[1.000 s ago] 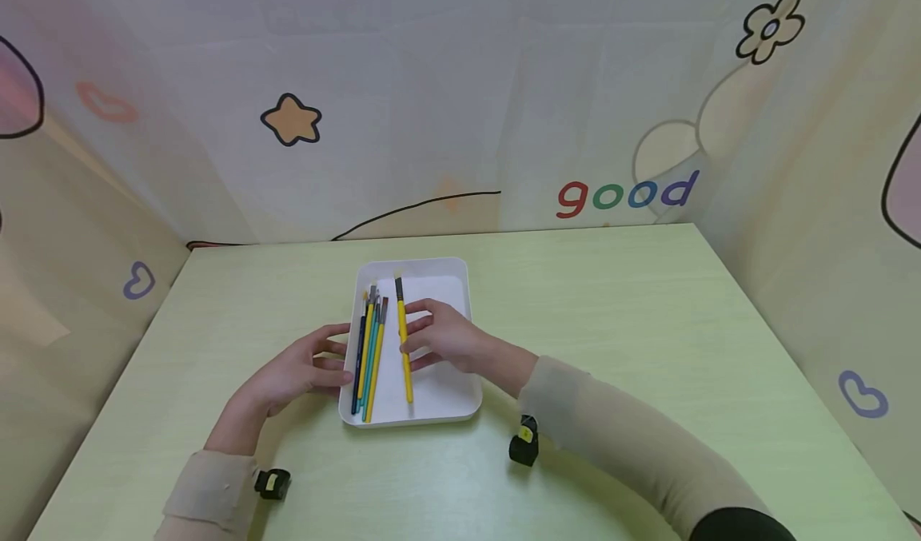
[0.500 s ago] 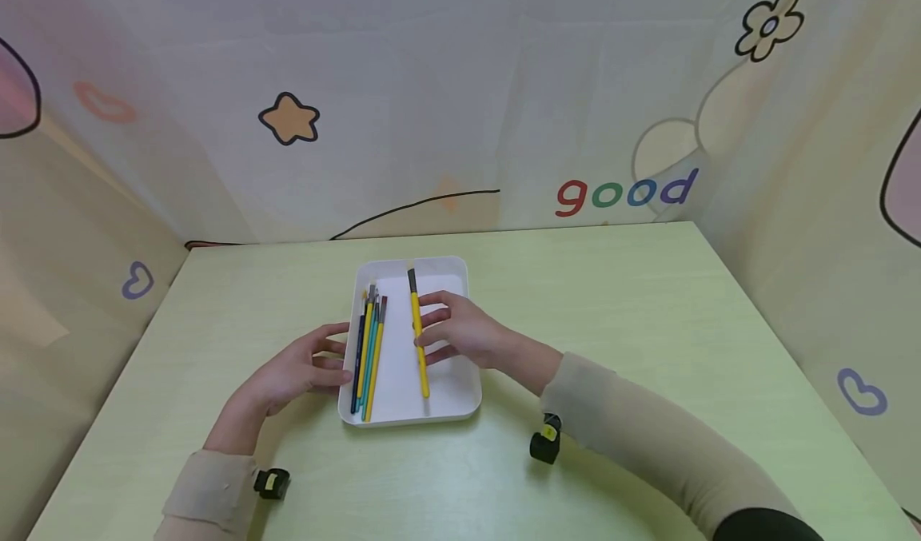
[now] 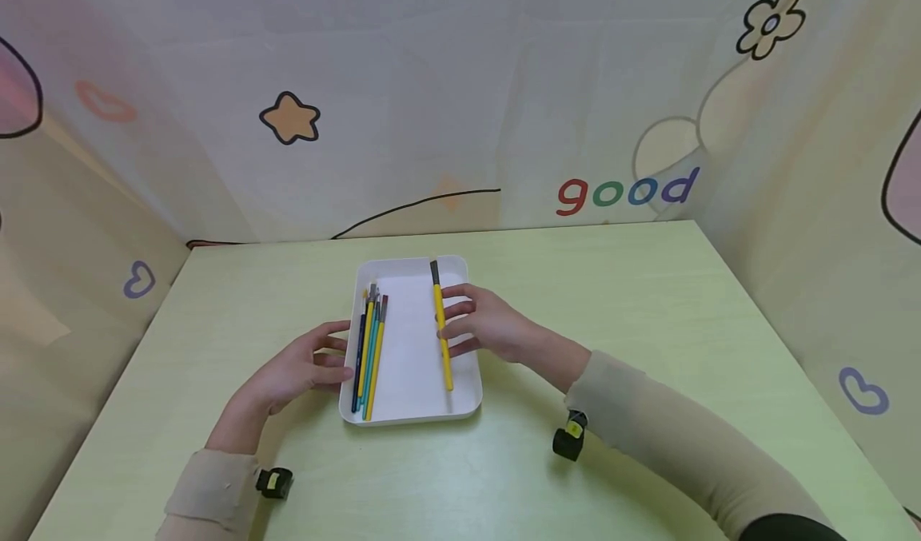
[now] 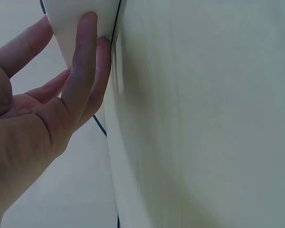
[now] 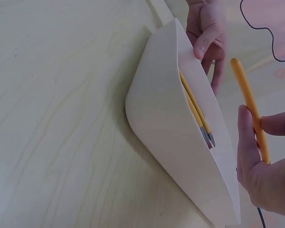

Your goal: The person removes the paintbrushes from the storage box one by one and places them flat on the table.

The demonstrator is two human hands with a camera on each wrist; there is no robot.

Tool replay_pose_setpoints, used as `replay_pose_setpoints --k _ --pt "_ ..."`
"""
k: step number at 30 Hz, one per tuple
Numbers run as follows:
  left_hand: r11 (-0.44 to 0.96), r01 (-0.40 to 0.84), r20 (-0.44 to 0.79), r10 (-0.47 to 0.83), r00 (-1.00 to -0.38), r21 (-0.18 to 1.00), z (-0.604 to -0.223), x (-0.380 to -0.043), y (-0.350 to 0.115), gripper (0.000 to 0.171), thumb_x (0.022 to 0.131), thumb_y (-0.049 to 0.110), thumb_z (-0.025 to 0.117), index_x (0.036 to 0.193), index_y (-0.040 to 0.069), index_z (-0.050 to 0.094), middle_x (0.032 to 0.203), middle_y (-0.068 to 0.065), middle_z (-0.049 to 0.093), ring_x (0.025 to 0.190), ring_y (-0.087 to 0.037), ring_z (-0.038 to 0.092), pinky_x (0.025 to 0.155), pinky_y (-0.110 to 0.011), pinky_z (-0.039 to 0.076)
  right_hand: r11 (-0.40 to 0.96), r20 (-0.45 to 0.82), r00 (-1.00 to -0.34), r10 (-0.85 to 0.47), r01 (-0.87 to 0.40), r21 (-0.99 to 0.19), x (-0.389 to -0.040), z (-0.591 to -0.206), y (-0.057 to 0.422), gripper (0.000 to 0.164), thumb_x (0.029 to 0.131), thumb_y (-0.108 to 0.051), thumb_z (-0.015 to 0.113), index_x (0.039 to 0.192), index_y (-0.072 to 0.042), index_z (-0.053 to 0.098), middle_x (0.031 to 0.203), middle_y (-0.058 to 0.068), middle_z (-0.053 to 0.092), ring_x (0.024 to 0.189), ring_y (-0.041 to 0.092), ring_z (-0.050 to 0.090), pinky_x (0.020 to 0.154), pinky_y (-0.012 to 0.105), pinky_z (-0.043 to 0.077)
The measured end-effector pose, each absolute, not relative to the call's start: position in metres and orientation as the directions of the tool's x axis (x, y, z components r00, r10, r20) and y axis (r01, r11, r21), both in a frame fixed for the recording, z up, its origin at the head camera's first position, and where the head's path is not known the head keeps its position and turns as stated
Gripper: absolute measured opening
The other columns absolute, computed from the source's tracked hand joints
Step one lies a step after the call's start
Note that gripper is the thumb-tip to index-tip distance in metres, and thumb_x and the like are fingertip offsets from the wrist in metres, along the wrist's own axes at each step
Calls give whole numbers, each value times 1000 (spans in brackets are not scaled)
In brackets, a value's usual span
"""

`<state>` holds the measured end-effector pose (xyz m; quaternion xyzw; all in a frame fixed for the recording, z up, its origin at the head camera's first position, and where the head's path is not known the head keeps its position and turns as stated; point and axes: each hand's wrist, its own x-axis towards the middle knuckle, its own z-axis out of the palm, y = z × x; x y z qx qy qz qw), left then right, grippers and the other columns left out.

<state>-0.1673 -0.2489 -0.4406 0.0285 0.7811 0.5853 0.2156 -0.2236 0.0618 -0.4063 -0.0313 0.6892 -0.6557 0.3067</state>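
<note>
Yellow-handled with a dark upper end, a paintbrush (image 3: 442,325) is pinched between the thumb and fingers of my right hand (image 3: 485,323). It hangs over the right part of a white tray (image 3: 417,415), its bristled end pointing away; the right wrist view shows the paintbrush (image 5: 249,102) raised above the rim. Along the tray's left side lie several more paintbrushes (image 3: 369,357), with dark blue, yellow and teal handles. My left hand (image 3: 298,369) rests its fingertips against the tray's left wall; in the left wrist view those fingers (image 4: 85,61) touch the outer wall, fairly straight.
The tray stands on a pale green table (image 3: 612,309). A patterned curtain (image 3: 432,85) surrounds the table at the back and both sides. A small black device (image 3: 274,483) hangs at the left wrist, another black device (image 3: 569,437) at the right.
My right hand has carried the yellow paintbrush rightward and slightly away, from mid-tray to over the tray's right part. The left hand, the tray and the other paintbrushes have stayed put.
</note>
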Motion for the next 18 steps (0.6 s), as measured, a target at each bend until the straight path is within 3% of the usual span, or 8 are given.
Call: replay_pose_setpoints --k 12,18 --pt "328 -197 -300 302 -905 924 -441 -167 -248 74 97 4 70 159 4 29 143 -28 43 119 -38 57 88 -43 59 118 -368 -832 -416 352 -929 -229 -408 95 69 93 5 68 153 -8 37 139 22 51 107 31 63 85 43 61" --pt "327 -206 -307 297 -904 922 -441 -167 -251 73 97 5 70 158 5 30 143 -27 44 118 -35 58 90 -44 58 137 -377 -843 -383 352 -926 -229 -413 109 69 94 5 67 154 -6 35 136 21 51 108 31 61 85 44 61"
